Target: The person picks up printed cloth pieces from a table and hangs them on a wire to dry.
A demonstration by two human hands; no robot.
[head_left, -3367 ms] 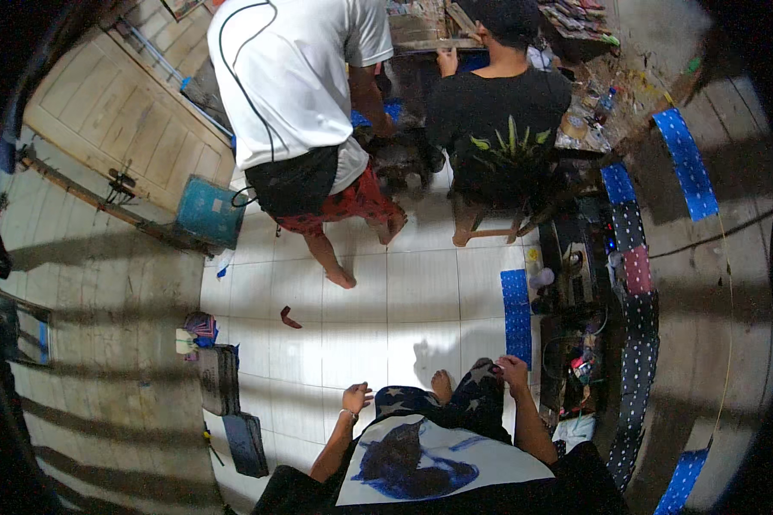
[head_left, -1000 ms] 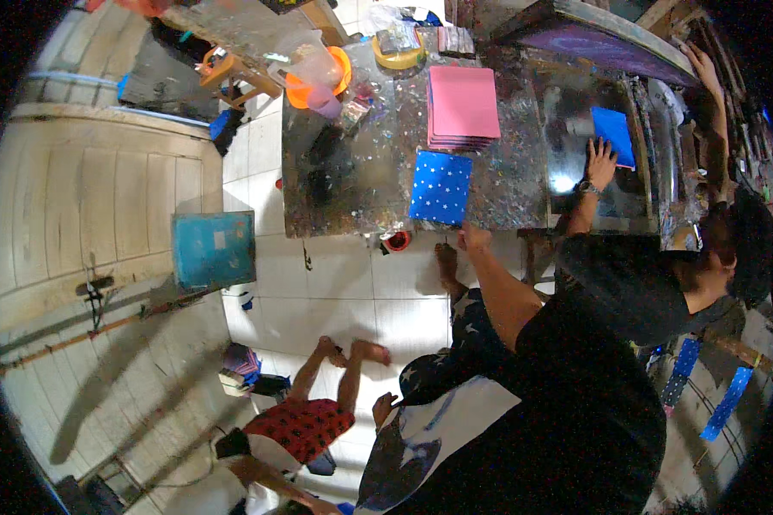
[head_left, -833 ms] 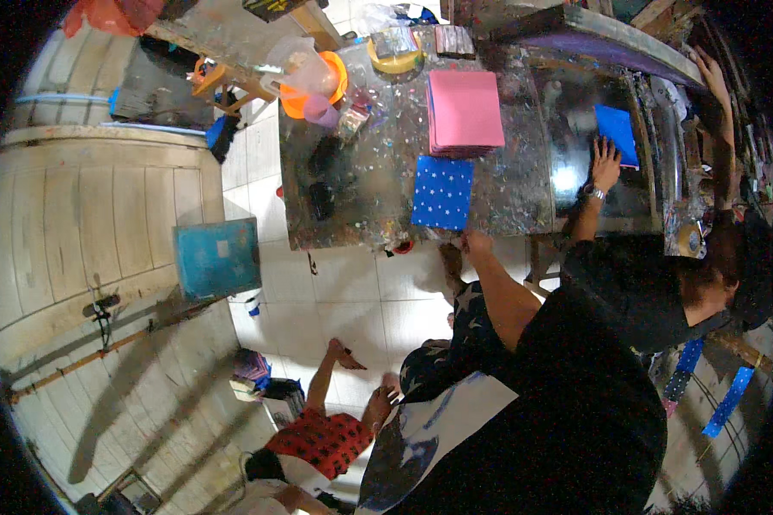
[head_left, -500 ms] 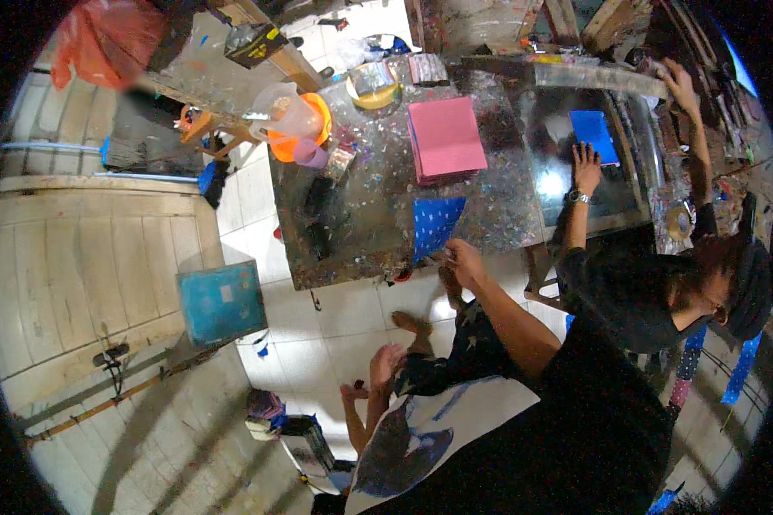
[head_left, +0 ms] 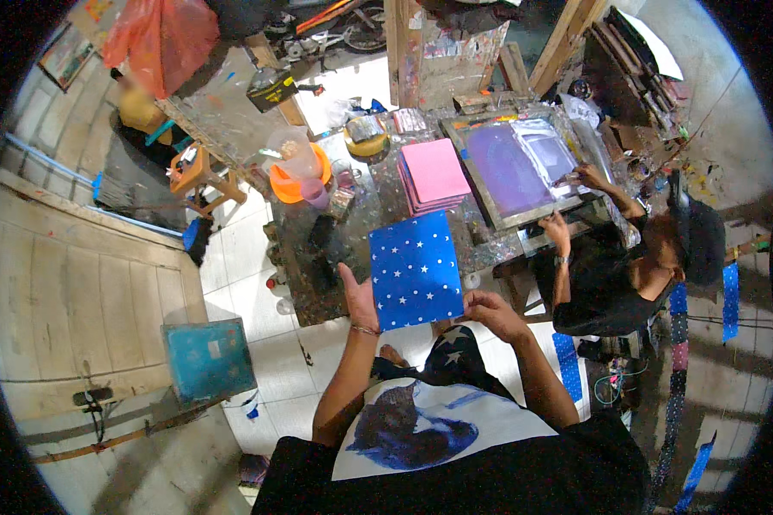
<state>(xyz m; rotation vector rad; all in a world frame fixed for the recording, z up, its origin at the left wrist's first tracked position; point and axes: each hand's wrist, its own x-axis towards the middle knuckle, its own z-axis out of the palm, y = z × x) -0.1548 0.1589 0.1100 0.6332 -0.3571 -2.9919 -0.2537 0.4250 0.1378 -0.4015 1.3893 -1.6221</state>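
Observation:
A blue rectangular sheet with white stars and dots is held up in front of me at the table's near edge. My right hand pinches its lower right edge between thumb and fingers. At the sheet's left edge is my left hand, its thumb stretched up and away from the sheet; its other fingers are hidden behind the sheet. Just beyond it a stack of pink-topped sheets lies on the paint-spattered table.
To the right a co-worker's hands work at a framed printing screen with purple mesh and white patches. An orange bowl, a purple cup and a yellow tape roll are on the table. A turquoise square stool stands at left.
The blue sheet has come nearer, its patterned face now in full view. My left hand has risen from below to its left edge. The co-worker's screen is lowered flat, covering the plain blue sheet.

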